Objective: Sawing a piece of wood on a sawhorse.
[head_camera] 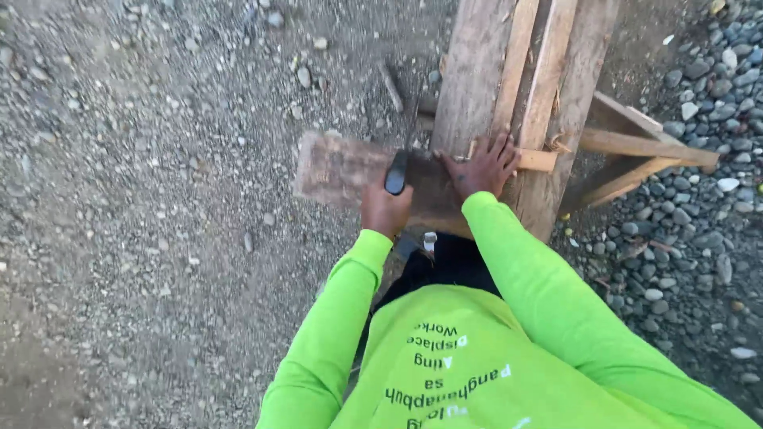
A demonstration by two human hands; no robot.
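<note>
My left hand [385, 208] is closed around the black handle of a hand tool [396, 171]; its thin dark blade runs away from me, edge-on, across a short weathered board [334, 171]. This board lies crosswise under several long planks [477, 71]. With its fingers spread, my right hand [482, 168] presses flat on the planks just right of the tool. Both arms are in bright green sleeves.
The planks rest on a wooden trestle whose legs [636, 147] stick out to the right. Grey gravel ground [159, 199] spreads to the left, and larger rounded stones [699, 238] lie at the right. A thin wooden strip [536, 159] pokes out beside my right hand.
</note>
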